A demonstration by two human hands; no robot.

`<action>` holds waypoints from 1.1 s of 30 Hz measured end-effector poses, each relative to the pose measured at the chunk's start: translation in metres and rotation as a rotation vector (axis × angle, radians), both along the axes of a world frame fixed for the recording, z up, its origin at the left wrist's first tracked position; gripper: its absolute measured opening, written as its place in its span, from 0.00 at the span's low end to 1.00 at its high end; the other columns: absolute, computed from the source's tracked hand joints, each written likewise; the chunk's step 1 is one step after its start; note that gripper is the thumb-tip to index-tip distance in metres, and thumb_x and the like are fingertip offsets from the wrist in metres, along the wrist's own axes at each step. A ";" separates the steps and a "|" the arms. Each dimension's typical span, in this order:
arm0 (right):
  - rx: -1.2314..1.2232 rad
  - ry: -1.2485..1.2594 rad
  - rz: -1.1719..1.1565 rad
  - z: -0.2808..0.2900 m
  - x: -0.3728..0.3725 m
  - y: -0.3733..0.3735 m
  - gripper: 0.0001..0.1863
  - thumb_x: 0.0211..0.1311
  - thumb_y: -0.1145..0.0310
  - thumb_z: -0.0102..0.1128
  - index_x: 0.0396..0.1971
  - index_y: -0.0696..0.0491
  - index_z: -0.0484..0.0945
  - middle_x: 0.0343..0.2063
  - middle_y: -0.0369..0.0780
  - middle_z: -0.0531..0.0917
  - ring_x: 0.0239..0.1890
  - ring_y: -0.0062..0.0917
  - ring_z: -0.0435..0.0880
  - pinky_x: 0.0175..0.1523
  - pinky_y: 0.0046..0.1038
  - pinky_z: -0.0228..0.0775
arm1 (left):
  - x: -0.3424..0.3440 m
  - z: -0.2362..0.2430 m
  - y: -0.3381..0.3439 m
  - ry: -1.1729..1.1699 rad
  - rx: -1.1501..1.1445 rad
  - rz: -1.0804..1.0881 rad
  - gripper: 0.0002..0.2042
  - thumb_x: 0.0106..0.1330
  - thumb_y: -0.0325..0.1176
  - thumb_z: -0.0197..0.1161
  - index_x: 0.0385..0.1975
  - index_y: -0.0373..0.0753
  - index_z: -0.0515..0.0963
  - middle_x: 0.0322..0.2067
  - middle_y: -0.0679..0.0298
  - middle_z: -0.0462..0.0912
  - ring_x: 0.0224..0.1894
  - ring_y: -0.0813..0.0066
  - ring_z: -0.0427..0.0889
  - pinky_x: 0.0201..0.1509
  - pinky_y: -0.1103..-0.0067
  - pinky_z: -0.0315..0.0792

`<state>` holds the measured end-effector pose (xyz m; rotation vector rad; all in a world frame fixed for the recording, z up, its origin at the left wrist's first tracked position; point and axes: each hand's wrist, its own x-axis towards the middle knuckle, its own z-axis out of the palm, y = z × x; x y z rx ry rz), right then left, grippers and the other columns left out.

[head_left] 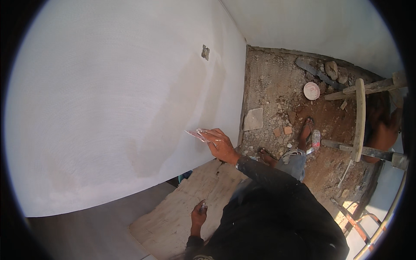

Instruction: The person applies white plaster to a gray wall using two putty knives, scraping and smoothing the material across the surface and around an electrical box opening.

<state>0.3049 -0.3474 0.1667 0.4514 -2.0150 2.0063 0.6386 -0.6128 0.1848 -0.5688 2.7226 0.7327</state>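
My right hand [222,145] grips a flat putty knife [194,134] smeared with pale filler, its blade at the white wall [86,95], which has damp beige patches and a small rough cutout [205,52]. My left hand [198,214] is lower, closed around a small tool smeared with white, perhaps another scraper with a thin blade, above a worn wooden board [167,224]. My sandalled feet [307,130] stand on the rough dirt floor [273,86].
A bowl of pale paste [311,91], grey strip [312,69], stones [331,69] and a tile piece [253,119] lie on the floor. At right are wooden trestles [359,119], a metal frame [355,223] and a blurred shape, apparently another person [380,134].
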 end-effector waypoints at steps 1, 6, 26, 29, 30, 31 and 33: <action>0.018 0.010 -0.017 0.006 -0.004 -0.013 0.24 0.62 0.79 0.58 0.60 0.56 0.80 0.58 0.45 0.82 0.56 0.41 0.79 0.60 0.38 0.75 | 0.018 -0.008 -0.010 -0.028 0.015 0.042 0.18 0.67 0.32 0.69 0.58 0.47 0.83 0.42 0.52 0.88 0.43 0.64 0.89 0.50 0.72 0.80; 0.214 0.034 -0.081 -0.005 0.031 -0.061 0.26 0.61 0.79 0.57 0.62 0.53 0.78 0.64 0.41 0.76 0.61 0.38 0.75 0.62 0.37 0.75 | 0.048 -0.018 -0.012 -0.136 0.074 0.130 0.18 0.67 0.31 0.70 0.57 0.43 0.82 0.42 0.53 0.89 0.44 0.68 0.89 0.51 0.74 0.80; 0.110 0.068 0.173 -0.008 0.110 -0.066 0.29 0.59 0.78 0.57 0.63 0.54 0.77 0.59 0.42 0.80 0.54 0.38 0.77 0.59 0.39 0.73 | 0.025 -0.031 -0.030 -0.315 0.155 0.205 0.19 0.68 0.33 0.68 0.59 0.40 0.81 0.36 0.62 0.87 0.37 0.77 0.82 0.47 0.78 0.77; 0.101 -0.002 0.074 -0.003 0.082 -0.051 0.29 0.59 0.79 0.56 0.63 0.54 0.77 0.58 0.42 0.81 0.54 0.37 0.78 0.59 0.39 0.73 | 0.031 -0.033 -0.036 -0.367 0.175 0.292 0.20 0.67 0.33 0.69 0.59 0.40 0.80 0.36 0.64 0.86 0.36 0.78 0.81 0.46 0.78 0.77; 0.101 -0.053 0.000 -0.003 0.057 -0.039 0.29 0.59 0.80 0.56 0.63 0.54 0.77 0.57 0.41 0.81 0.53 0.37 0.78 0.58 0.39 0.73 | 0.027 -0.033 -0.033 -0.370 0.205 0.348 0.20 0.67 0.33 0.69 0.59 0.41 0.80 0.35 0.65 0.86 0.36 0.78 0.80 0.45 0.78 0.77; 0.074 -0.065 -0.093 -0.004 0.030 -0.031 0.29 0.59 0.80 0.56 0.63 0.54 0.77 0.56 0.42 0.82 0.53 0.37 0.78 0.58 0.39 0.73 | 0.023 -0.034 -0.030 -0.372 0.232 0.403 0.20 0.67 0.34 0.69 0.59 0.41 0.80 0.35 0.66 0.86 0.35 0.79 0.80 0.45 0.78 0.77; 0.066 -0.068 -0.185 0.000 -0.011 -0.023 0.29 0.58 0.80 0.56 0.63 0.55 0.78 0.56 0.42 0.82 0.53 0.37 0.78 0.58 0.39 0.72 | 0.021 -0.039 -0.032 -0.374 0.230 0.346 0.20 0.67 0.33 0.69 0.59 0.41 0.80 0.36 0.67 0.86 0.36 0.79 0.80 0.45 0.78 0.77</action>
